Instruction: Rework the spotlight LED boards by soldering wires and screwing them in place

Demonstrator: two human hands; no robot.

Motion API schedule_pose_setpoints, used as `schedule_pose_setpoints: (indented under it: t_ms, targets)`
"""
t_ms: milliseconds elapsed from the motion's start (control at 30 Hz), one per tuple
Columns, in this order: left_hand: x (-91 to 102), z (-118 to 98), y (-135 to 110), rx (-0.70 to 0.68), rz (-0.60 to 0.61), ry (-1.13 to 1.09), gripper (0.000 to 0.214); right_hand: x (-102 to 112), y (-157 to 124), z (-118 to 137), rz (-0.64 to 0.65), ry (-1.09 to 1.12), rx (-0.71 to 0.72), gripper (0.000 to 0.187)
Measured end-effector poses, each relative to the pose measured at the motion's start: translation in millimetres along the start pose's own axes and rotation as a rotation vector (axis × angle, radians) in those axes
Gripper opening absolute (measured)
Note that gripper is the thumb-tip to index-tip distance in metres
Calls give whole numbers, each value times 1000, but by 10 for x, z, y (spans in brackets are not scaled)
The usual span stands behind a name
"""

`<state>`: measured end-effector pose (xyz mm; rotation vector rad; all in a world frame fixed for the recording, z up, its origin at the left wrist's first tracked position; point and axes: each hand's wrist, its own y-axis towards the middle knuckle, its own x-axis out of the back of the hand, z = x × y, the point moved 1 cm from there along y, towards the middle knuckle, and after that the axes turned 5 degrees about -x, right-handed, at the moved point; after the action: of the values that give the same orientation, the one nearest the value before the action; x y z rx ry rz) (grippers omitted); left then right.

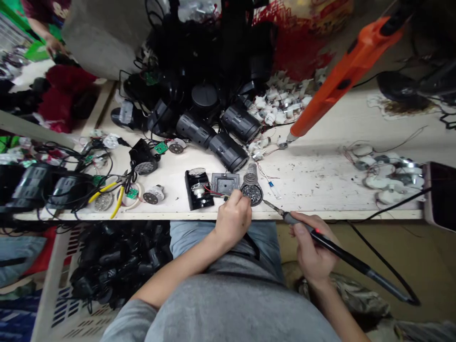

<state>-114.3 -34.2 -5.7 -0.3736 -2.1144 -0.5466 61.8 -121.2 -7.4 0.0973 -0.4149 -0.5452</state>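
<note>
My left hand point(233, 218) is closed at the table's front edge, its fingers pinched on a round LED disc point(251, 194) with thin wires running from it. Just left of that hand lie a grey square plate point(224, 183) and an opened black lamp housing point(198, 189). My right hand point(311, 249) is wrapped round a black soldering iron point(342, 254); its metal tip points left, close to the disc's right side. A red light glows on the iron's handle. A coil-spring stand point(251, 169) sits just behind the disc.
Black cylindrical lamp bodies point(228, 151) are heaped at the back centre, white small parts point(285, 107) beside them. An orange tool point(347, 71) slants over the table. Yellow-handled pliers point(116, 194) and wired boards lie left. A crate point(107, 275) of black parts stands below left.
</note>
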Motion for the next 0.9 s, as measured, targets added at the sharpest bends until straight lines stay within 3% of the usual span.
schedule_pose_setpoints:
  t_ms: [300, 900]
  targets:
    - [31, -10, 3, -25, -24, 58, 19, -24, 85, 20, 107, 61, 160, 17]
    - [57, -23, 39, -103, -59, 116, 18, -164, 174, 110, 157, 42, 251, 18]
